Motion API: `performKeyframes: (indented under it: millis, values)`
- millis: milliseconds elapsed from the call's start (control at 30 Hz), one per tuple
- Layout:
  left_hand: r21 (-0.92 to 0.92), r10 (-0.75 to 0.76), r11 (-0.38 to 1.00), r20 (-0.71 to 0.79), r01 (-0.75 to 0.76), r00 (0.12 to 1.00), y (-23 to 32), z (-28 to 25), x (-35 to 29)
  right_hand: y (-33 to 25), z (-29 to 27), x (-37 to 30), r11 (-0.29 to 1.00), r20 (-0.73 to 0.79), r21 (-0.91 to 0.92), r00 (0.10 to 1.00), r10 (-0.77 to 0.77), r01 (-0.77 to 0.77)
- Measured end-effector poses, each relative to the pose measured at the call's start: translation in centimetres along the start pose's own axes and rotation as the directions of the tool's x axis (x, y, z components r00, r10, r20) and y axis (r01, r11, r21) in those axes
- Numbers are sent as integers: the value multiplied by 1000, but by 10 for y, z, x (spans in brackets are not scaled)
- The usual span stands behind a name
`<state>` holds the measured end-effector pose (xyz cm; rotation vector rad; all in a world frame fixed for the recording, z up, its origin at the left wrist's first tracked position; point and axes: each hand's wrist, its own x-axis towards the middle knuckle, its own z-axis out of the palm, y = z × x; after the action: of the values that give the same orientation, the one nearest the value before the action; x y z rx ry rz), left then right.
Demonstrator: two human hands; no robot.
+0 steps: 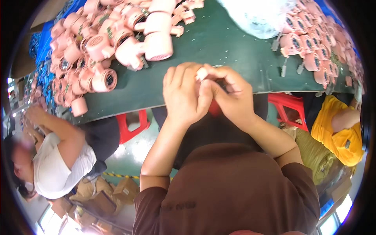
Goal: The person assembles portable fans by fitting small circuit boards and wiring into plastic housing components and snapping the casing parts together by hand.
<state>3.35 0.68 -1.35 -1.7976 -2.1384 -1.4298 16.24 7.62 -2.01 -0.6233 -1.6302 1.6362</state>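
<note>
Close together at the near edge of the green table, my hands meet over a small pale pink plastic piece. My left hand has its fingers curled and its thumb pressed close to the piece. My right hand pinches at the same piece with thumb and forefinger. Most of the piece is hidden by the fingers, so its exact kind does not show. Ahead and to the left lies a heap of round pink plastic housings, some with dark grilles; the nearest sit just beyond my left hand.
More pink housings stand in rows at the right, with small clear tabs hanging from them. A clear plastic bag lies at the back of the green table. Co-workers sit on both sides, near red stools. Cardboard boxes stand behind.
</note>
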Motion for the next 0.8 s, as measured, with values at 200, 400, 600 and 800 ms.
performKeyframes:
  millis: [200, 400, 600, 800]
  values:
    - [79, 38, 996, 74, -44, 997, -5, -7, 0, -20, -68, 46, 934, 96, -353, 992, 88, -48]
    - [24, -18, 1000, -3, 18, 1000, 1, 1, 6, 11, -131, 136, 441, 42, -869, 920, -390, 226]
    - [-1, -63, 998, -61, 63, 996, 2, 8, -4, 23, -147, 155, 405, 127, -867, 914, -386, 292]
    - [26, -45, 999, -46, 46, 998, 1, 6, -2, -5, -133, 128, 837, -111, -542, 981, -157, 72]
